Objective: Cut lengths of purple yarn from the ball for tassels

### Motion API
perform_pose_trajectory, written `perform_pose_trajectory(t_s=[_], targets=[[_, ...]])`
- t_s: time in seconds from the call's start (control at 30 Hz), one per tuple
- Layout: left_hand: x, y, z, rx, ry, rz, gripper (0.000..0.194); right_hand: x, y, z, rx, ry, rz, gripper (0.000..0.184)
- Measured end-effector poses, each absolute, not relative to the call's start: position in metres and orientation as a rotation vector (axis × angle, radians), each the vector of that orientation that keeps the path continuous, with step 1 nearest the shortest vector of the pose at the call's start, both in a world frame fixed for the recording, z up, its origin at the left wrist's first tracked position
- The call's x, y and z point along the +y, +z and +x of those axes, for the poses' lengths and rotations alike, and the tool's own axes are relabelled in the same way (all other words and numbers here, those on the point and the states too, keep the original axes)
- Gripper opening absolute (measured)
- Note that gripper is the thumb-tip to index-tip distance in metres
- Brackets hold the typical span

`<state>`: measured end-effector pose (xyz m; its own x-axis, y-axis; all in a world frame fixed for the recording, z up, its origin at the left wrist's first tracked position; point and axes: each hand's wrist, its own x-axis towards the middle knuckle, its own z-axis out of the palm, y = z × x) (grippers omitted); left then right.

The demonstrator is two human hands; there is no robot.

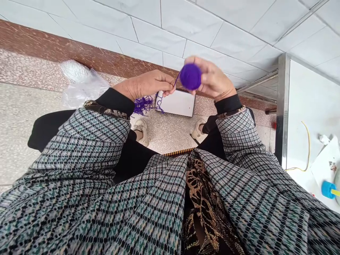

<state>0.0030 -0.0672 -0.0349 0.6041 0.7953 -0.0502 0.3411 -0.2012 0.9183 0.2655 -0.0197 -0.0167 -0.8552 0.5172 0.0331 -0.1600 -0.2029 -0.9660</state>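
Observation:
A round purple ball of yarn sits in my right hand, whose fingers curl around its right side and top. From the ball a short strand of yarn runs left to my left hand, where thumb and forefinger pinch it. Below my left hand a loose tangle of purple yarn hangs or lies near the floor; I cannot tell which. One loop of it trails over the left edge of a white box or board with a dark rim.
Clear plastic bags lie on the left by the brown skirting. A white tiled wall stands ahead. On the right is a white table with a metal edge, a yellow cord and a blue cap. My shoes rest on the speckled floor.

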Motion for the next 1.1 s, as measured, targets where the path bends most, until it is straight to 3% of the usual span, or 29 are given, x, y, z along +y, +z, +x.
perform_pose_trajectory(t_s=[0.1,0.23,0.33,0.43,0.53,0.63,0.77,0.83,0.93,0.97,1.03,1.1], targets=[[-0.071,-0.041,0.012,0.866,0.497,1.771,0.029,-0.021,-0.024,0.251,-1.362,1.799,-0.597,0.062],[-0.077,-0.035,0.019,0.872,0.482,1.772,0.03,-0.018,-0.03,0.244,-1.701,1.488,-0.987,0.038],[-0.075,-0.026,0.013,0.962,0.504,1.778,0.024,-0.015,-0.023,0.255,-2.221,1.658,-1.027,0.038],[-0.072,-0.024,0.006,1.026,0.558,1.773,0.02,-0.018,-0.012,0.267,-2.265,2.101,-0.602,0.04],[-0.072,-0.03,0.005,0.974,0.603,1.734,0.026,-0.024,-0.01,0.273,-1.841,2.239,-0.298,0.055],[-0.078,-0.041,0.007,0.885,0.618,1.635,0.04,-0.017,-0.021,0.28,-1.565,2.206,-0.371,0.073],[-0.091,-0.054,-0.01,0.869,0.516,1.447,0.053,0.016,-0.024,0.304,-1.161,1.983,-0.212,0.073],[-0.095,-0.061,-0.034,0.956,0.417,1.417,0.054,0.027,-0.008,0.321,-0.846,1.95,-0.006,0.064],[-0.096,-0.068,-0.087,1.121,0.175,1.481,0.06,0.023,0.035,0.345,0.021,1.93,0.09,0.006],[-0.097,-0.069,-0.107,1.147,0.07,1.509,0.068,0.017,0.05,0.351,0.327,1.869,0.179,0.013],[-0.101,-0.065,-0.144,1.183,-0.094,1.525,0.085,0.004,0.077,0.359,0.808,1.626,0.474,0.048],[-0.108,-0.052,-0.17,1.301,-0.075,1.465,0.094,-0.006,0.095,0.363,1.096,1.386,0.794,0.059]])
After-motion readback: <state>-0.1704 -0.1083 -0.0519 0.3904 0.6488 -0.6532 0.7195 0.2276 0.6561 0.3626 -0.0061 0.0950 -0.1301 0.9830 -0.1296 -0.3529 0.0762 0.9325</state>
